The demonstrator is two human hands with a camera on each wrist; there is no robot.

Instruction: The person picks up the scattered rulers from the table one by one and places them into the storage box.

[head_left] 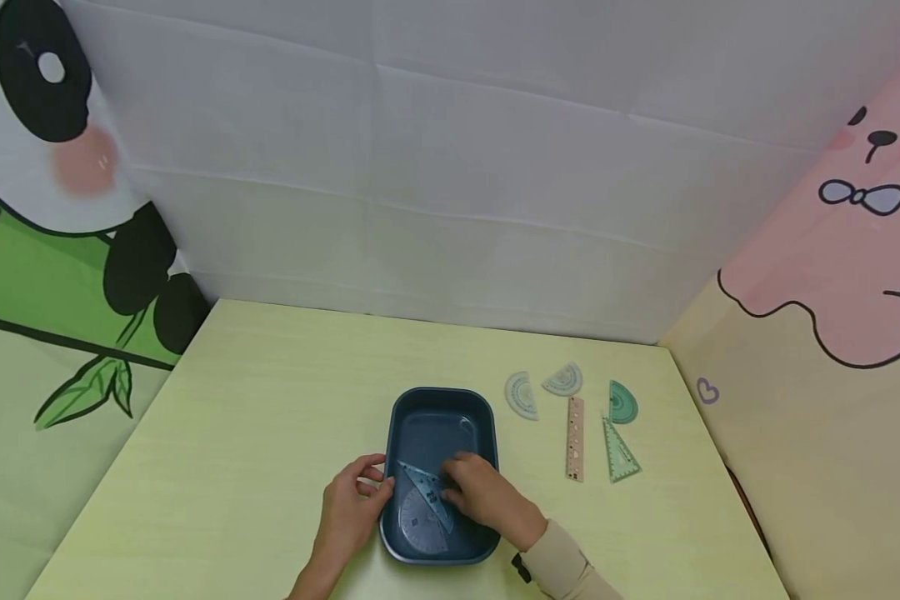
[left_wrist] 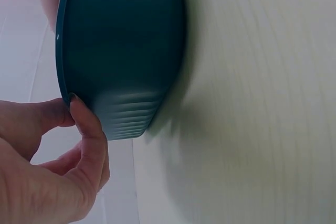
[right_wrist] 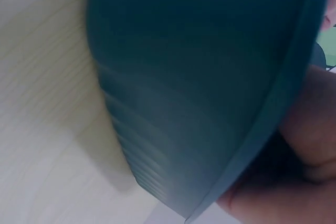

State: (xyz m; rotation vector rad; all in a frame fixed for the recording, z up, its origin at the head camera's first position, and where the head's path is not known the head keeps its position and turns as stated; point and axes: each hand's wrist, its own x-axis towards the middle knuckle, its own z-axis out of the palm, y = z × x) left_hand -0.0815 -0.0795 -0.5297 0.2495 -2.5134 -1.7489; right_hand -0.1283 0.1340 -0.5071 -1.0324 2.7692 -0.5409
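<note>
A dark blue plastic basin (head_left: 441, 421) with rounded corners stands on the table. My left hand (head_left: 352, 507) pinches its left rim between thumb and fingers; the left wrist view shows this hand (left_wrist: 73, 156) at the rim of the basin (left_wrist: 121, 40). Inside the basin, my right hand (head_left: 487, 497) has curled fingers at the right edge of a translucent blue set square (head_left: 424, 490) and appears to pinch it. Under the set square lies a clear protractor (head_left: 417, 523). In the right wrist view, the basin's wall (right_wrist: 194, 87) hides the fingertips of the right hand (right_wrist: 299, 166).
Right of the basin lie two clear protractors (head_left: 521, 396) (head_left: 565, 380), a pink ruler (head_left: 575, 439), a green protractor (head_left: 622, 402) and a green set square (head_left: 619, 452). The pale table (head_left: 270, 417) meets a white cloth wall (head_left: 420, 208) behind and printed side walls.
</note>
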